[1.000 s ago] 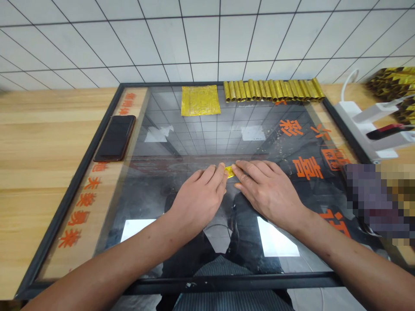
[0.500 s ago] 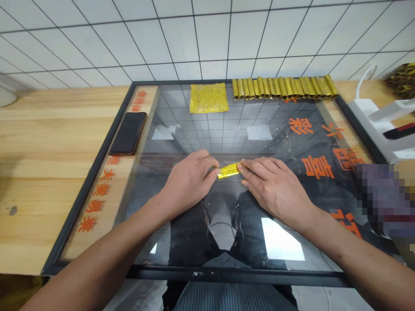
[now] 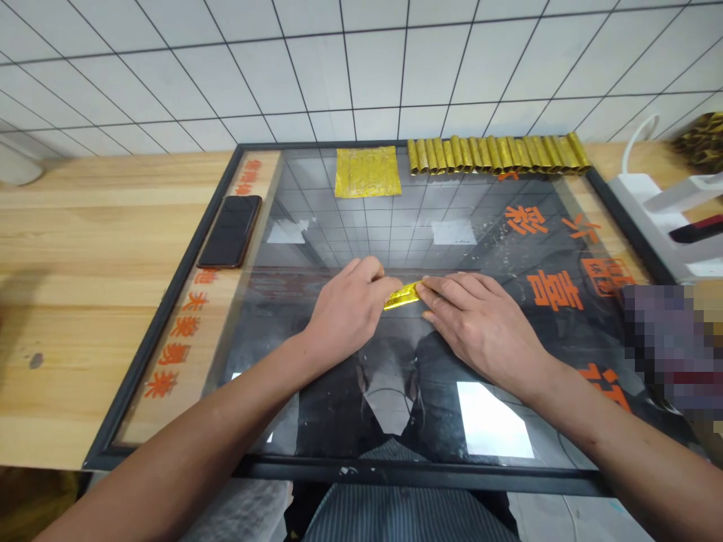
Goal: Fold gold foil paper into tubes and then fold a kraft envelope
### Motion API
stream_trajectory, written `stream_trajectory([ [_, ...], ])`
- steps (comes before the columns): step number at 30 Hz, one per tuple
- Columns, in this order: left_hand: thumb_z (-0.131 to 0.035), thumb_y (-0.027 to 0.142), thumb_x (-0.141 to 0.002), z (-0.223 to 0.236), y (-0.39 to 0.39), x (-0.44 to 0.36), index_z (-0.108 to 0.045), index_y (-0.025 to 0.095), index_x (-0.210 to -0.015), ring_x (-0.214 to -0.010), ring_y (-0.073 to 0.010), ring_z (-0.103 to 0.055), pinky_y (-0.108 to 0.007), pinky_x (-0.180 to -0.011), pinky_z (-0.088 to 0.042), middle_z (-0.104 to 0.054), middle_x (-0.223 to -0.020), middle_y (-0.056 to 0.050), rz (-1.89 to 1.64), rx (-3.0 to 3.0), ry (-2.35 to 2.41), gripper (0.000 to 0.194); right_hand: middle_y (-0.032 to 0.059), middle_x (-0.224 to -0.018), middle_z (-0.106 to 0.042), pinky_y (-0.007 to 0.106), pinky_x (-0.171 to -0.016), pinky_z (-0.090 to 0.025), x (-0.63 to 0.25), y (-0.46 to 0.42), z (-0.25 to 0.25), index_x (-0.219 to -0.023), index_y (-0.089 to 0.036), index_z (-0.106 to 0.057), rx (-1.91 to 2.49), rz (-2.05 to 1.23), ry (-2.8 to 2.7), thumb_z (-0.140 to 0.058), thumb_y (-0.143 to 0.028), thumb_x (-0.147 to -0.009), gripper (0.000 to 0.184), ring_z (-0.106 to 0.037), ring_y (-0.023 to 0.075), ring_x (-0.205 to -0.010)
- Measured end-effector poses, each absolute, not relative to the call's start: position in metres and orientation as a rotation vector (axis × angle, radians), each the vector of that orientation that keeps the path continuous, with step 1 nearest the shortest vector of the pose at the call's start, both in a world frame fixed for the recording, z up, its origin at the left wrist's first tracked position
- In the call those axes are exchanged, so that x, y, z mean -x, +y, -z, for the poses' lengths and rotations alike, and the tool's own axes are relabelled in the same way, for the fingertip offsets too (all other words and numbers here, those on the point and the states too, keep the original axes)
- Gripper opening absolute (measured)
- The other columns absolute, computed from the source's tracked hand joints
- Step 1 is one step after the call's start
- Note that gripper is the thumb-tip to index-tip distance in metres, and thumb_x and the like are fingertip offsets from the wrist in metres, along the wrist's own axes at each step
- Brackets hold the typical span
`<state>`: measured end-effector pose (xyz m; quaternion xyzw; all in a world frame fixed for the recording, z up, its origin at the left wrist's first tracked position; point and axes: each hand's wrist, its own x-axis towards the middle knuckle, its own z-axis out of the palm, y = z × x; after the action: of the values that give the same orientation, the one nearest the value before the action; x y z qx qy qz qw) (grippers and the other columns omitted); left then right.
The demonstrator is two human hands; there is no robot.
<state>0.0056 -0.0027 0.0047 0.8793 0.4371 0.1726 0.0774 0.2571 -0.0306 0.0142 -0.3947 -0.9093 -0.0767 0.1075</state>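
A folded strip of gold foil paper [image 3: 403,296] lies on the dark glass panel [image 3: 339,406], between my two hands. My left hand [image 3: 355,302] is closed at the strip's left end, its thumb and curled fingers covering that end. At the other end, the fingertips of my right hand [image 3: 474,316] press the strip down onto the glass, fingers held together. Farther back, a flat square sheet of gold paper [image 3: 367,172] rests on the panel. To its right, several gold paper rolls [image 3: 497,155] sit side by side in a row.
A black phone [image 3: 230,232] lies over the panel's left side. On the right stand a white power strip [image 3: 649,218] with a cable and a heap of gold paper pieces [image 3: 703,147]. A white tiled wall [image 3: 373,68] rises behind the wooden table [image 3: 102,263].
My left hand has shifted right along the strip and now covers more of its left end. My right hand stays at the right end. The whole view has moved slightly.
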Motion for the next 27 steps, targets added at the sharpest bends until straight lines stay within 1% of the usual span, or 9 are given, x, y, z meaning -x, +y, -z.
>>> stream_trajectory([
  [3,-0.041,0.012,-0.111,-0.005,-0.003,-0.007,-0.074,0.022,-0.121,-0.093,-0.0226,-0.054,-0.037,-0.081,-0.049,-0.063,-0.107,-0.007,-0.422,-2.847,1.149,0.036,0.0130,-0.134,-0.077,0.047,-0.102,-0.049,-0.257,-0.030,-0.014,-0.140,-0.011,-0.071,1.165,0.226,-2.678,-0.054,-0.026,-0.113,0.035,-0.066,0.0306,-0.117],
  [8,-0.042,0.022,-0.115,-0.006,-0.005,-0.011,-0.073,0.016,-0.107,-0.092,-0.0235,-0.054,-0.038,-0.079,-0.048,-0.065,-0.100,-0.007,-0.277,-3.021,1.029,0.032,0.0122,-0.137,-0.075,0.047,-0.105,-0.048,-0.259,-0.029,-0.014,-0.141,-0.015,-0.071,1.173,0.180,-2.659,-0.053,-0.025,-0.113,0.034,-0.065,0.0303,-0.120],
  [13,-0.042,0.019,-0.114,-0.007,-0.007,-0.013,-0.072,0.015,-0.103,-0.092,-0.0237,-0.055,-0.038,-0.079,-0.048,-0.065,-0.099,-0.008,-0.230,-3.051,0.971,0.032,0.0127,-0.130,-0.077,0.047,-0.100,-0.048,-0.260,-0.027,-0.016,-0.138,-0.016,-0.072,1.220,0.196,-2.646,-0.053,-0.024,-0.113,0.033,-0.066,0.0304,-0.115],
  [16,-0.041,0.017,-0.112,-0.008,-0.009,-0.016,-0.072,0.014,-0.105,-0.093,-0.0243,-0.055,-0.039,-0.081,-0.049,-0.064,-0.101,-0.009,-0.245,-3.012,1.014,0.032,0.0108,-0.127,-0.077,0.045,-0.099,-0.048,-0.261,-0.026,-0.015,-0.137,-0.019,-0.073,1.236,0.185,-2.644,-0.053,-0.025,-0.113,0.031,-0.065,0.0294,-0.113],
  [18,-0.044,0.023,-0.113,-0.007,-0.010,-0.018,-0.072,0.014,-0.103,-0.094,-0.0250,-0.056,-0.040,-0.082,-0.049,-0.064,-0.102,-0.010,-0.278,-2.988,1.068,0.031,0.0099,-0.125,-0.077,0.044,-0.097,-0.047,-0.262,-0.024,-0.013,-0.134,-0.019,-0.074,1.232,0.185,-2.632,-0.054,-0.024,-0.113,0.029,-0.065,0.0286,-0.111],
  [20,-0.047,0.027,-0.113,-0.005,-0.010,-0.022,-0.071,0.015,-0.096,-0.092,-0.0250,-0.056,-0.040,-0.080,-0.048,-0.064,-0.098,-0.009,-0.323,-3.000,1.119,0.032,0.0096,-0.122,-0.077,0.043,-0.094,-0.047,-0.263,-0.021,-0.012,-0.131,-0.019,-0.076,1.224,0.186,-2.614,-0.056,-0.023,-0.112,0.027,-0.064,0.0280,-0.108],
  [23,-0.048,0.020,-0.112,-0.001,-0.010,-0.025,-0.068,0.017,-0.087,-0.087,-0.0239,-0.056,-0.039,-0.072,-0.043,-0.064,-0.091,-0.007,-0.375,-3.080,1.166,0.032,0.0098,-0.120,-0.077,0.042,-0.089,-0.047,-0.265,-0.016,-0.009,-0.127,-0.020,-0.078,1.222,0.131,-2.583,-0.059,-0.026,-0.112,0.025,-0.065,0.0272,-0.105],
  [25,-0.047,0.017,-0.112,0.000,-0.010,-0.026,-0.069,0.017,-0.090,-0.085,-0.0233,-0.056,-0.038,-0.071,-0.041,-0.065,-0.090,-0.006,-0.401,-3.107,1.188,0.031,0.0102,-0.121,-0.076,0.042,-0.089,-0.047,-0.268,-0.013,-0.008,-0.126,-0.020,-0.078,1.203,0.076,-2.564,-0.060,-0.029,-0.111,0.025,-0.065,0.0269,-0.107],
  [27,-0.046,0.019,-0.113,0.001,-0.010,-0.027,-0.069,0.017,-0.093,-0.085,-0.0228,-0.057,-0.038,-0.072,-0.042,-0.066,-0.091,-0.006,-0.420,-3.080,1.224,0.030,0.0103,-0.121,-0.076,0.042,-0.089,-0.047,-0.269,-0.010,-0.008,-0.125,-0.021,-0.079,1.169,0.046,-2.547,-0.061,-0.030,-0.111,0.024,-0.065,0.0269,-0.107],
])
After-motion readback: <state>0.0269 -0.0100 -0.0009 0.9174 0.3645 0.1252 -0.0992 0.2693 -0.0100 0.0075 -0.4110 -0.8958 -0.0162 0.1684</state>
